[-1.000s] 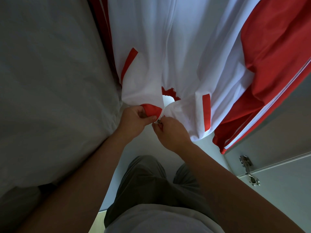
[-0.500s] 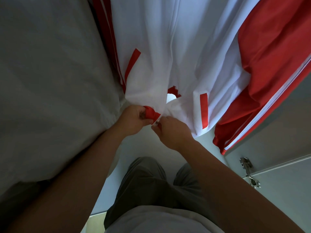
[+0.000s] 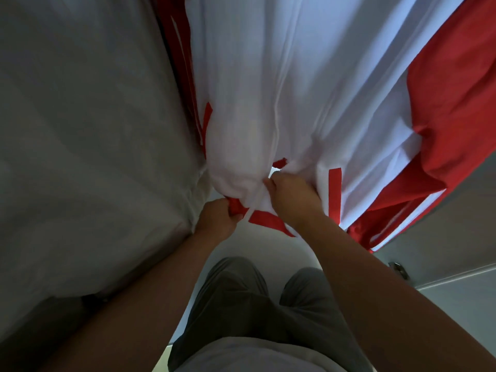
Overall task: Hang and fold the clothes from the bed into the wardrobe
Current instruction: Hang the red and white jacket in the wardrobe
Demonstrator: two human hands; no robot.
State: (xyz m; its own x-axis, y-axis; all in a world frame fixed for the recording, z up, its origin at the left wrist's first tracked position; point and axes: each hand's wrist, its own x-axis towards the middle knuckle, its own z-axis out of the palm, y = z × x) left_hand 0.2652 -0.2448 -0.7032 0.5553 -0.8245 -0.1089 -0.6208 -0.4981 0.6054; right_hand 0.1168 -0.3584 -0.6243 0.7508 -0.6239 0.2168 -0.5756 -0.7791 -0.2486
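A white jacket [image 3: 316,84] with red sleeves and red trim hangs in front of me, its front zip running down the middle. My left hand [image 3: 217,218] pinches the red hem band at the bottom left of the zip. My right hand [image 3: 290,194] is closed on the zip a little higher, where the two front panels meet. A small gap stays open just above my right fingers. The zip pull itself is hidden under my fingers.
A pale grey-white garment [image 3: 88,146] hangs close on the left, touching the jacket. A wardrobe door [image 3: 456,291] with a metal hinge [image 3: 400,269] is at the lower right. My legs in dark trousers [image 3: 257,304] stand below on a light floor.
My right hand has slid up the zip, closing the lowest part of the jacket front. My left hand has pulled the red hem downward. The gap above has shrunk.
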